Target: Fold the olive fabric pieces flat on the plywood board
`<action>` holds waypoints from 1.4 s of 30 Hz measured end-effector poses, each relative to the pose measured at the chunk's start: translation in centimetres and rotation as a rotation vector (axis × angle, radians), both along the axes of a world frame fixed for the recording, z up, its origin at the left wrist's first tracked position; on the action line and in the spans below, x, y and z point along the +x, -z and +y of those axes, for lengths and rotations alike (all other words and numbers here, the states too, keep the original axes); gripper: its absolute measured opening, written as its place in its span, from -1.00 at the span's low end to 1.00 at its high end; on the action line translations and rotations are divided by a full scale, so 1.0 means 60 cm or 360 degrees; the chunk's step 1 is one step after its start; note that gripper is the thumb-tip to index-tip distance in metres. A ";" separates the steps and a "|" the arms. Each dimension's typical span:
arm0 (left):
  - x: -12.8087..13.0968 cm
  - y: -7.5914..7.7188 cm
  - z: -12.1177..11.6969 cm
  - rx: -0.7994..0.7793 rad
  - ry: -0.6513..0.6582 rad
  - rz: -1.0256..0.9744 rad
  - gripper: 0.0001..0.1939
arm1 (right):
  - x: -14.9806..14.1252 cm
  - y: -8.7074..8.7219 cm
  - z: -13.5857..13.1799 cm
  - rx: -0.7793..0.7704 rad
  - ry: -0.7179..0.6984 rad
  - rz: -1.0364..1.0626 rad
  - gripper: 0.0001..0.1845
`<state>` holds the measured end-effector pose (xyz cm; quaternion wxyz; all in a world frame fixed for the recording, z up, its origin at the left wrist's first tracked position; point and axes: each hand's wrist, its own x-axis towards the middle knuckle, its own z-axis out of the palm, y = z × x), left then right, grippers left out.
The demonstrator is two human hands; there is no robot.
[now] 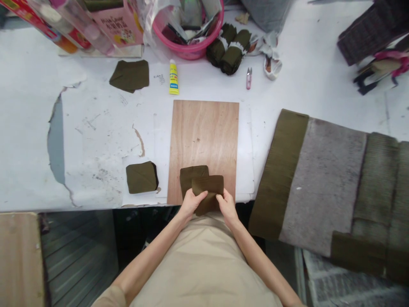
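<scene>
Between my two hands is an olive-green fabric piece [208,184], held over the near edge of a wooden board [204,132]. My left hand [192,202] pinches its left side, with the thumb lying on top. On the other side my right hand [227,205] is closed on it in the same way. Partly under this piece, a second olive fabric piece [188,174] lies flat on the board. To the left of the board sits a stack of olive fabric pieces [141,177] with cut corners. The fingers beneath the held fabric are hidden.
At the back stand a pink basket [188,52] of tools, rolled olive fabric bundles [234,53], a yellow tube [174,78] and pink thread snips [249,78]. More olive pieces [131,76] lie back left. Large fabric panels [322,183] overhang the right edge.
</scene>
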<state>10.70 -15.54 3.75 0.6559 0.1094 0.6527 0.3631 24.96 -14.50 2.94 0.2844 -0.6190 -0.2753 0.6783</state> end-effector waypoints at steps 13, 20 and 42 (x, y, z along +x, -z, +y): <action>0.002 -0.001 0.004 -0.0013 -0.0052 0.0038 -0.64 | 0.002 -0.001 0.002 -0.0201 0.0117 0.0232 -0.69; 0.000 0.002 0.007 0.0090 0.0018 0.0008 -0.58 | 0.007 0.006 -0.001 -0.0203 0.0109 0.0248 -0.67; -0.124 0.021 0.039 0.0821 0.0941 0.1836 -0.81 | 0.040 -0.033 0.030 0.1036 -0.0678 -0.1423 -0.58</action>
